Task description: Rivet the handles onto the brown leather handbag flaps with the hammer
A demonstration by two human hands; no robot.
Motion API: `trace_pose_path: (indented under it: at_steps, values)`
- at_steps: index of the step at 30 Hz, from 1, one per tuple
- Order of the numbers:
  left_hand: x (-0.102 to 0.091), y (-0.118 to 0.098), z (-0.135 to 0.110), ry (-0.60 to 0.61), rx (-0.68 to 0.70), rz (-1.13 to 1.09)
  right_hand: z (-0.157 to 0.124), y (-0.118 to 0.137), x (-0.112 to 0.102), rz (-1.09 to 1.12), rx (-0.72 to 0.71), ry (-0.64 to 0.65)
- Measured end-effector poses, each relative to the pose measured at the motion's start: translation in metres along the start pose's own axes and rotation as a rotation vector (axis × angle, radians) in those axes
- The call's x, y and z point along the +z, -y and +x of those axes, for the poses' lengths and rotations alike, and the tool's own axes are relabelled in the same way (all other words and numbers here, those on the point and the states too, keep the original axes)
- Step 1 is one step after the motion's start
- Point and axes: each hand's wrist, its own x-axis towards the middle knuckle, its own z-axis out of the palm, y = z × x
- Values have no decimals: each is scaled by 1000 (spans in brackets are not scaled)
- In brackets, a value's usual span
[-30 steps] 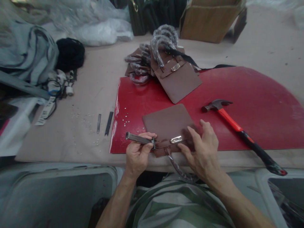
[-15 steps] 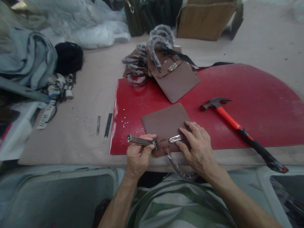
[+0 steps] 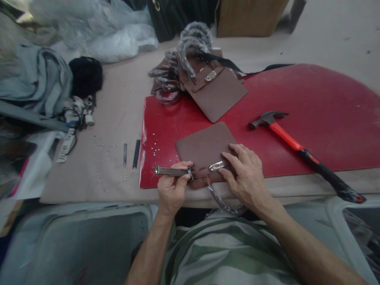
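A brown bag panel (image 3: 204, 144) lies on the red board at the front edge, with a silver clasp (image 3: 216, 166) on its strap and a plastic-wrapped handle (image 3: 222, 204) hanging toward me. My left hand (image 3: 172, 190) pinches a metal punch (image 3: 170, 171) near its crosswise end, which sits against the left end of the strap; the shaft points left. Whether that end touches the leather I cannot tell. My right hand (image 3: 245, 170) rests on the panel's right side, fingers spread, thumb and fingertips just beside the clasp.
A claw hammer (image 3: 285, 136) lies on the red board (image 3: 320, 111) to the right. Brown bag pieces (image 3: 219, 95) with wrapped handles are piled behind. Two slim dark tools (image 3: 136, 153) and scattered tiny studs (image 3: 105, 148) lie left. A cardboard box (image 3: 249, 18) stands at the back.
The view has shifted slightly, so the table's things sit a little higher. Both hands keep their places on the panel and punch; the punch shaft looks slightly more level.
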Motion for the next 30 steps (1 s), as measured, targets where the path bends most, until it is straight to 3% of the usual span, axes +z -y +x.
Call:
trace_pose_path:
  at_steps: [10, 30]
  values:
    - [3, 3, -11, 14, 161, 54, -2, -3, 2, -11, -13, -30]
    - [10, 6, -22, 8, 293, 244, -1, -2, 0, -22, -22, -53]
